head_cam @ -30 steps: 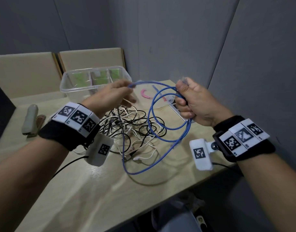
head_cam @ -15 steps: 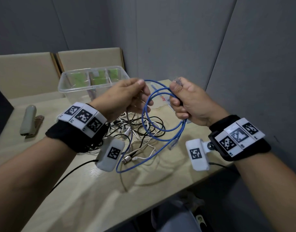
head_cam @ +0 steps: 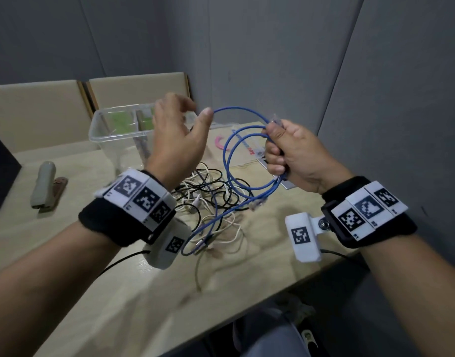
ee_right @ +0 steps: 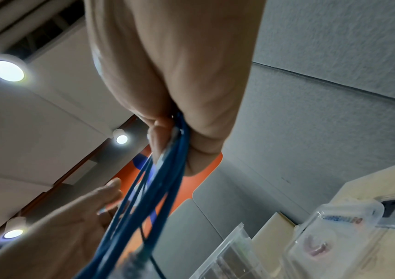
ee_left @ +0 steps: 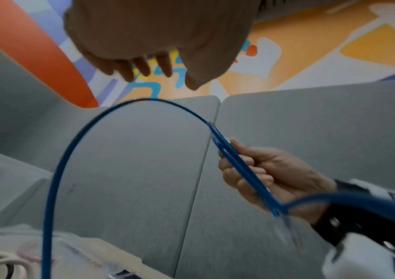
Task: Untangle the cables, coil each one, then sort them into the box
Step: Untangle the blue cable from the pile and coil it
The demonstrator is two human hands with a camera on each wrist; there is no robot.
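Right hand is clamped around the gathered loops of the blue cable, held up over the table; left hand is relaxed open, thumb just guiding the next arc. Keep loops even so the loose tail doesn't snag the cable pile, I'd say.

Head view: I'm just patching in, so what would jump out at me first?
The blue cable, looped in mid-air, its strands bunched in the right hand above the table. The left hand is raised beside it, thumb at the top arc. Below lies a tangle of black and white cables, the clear box behind.
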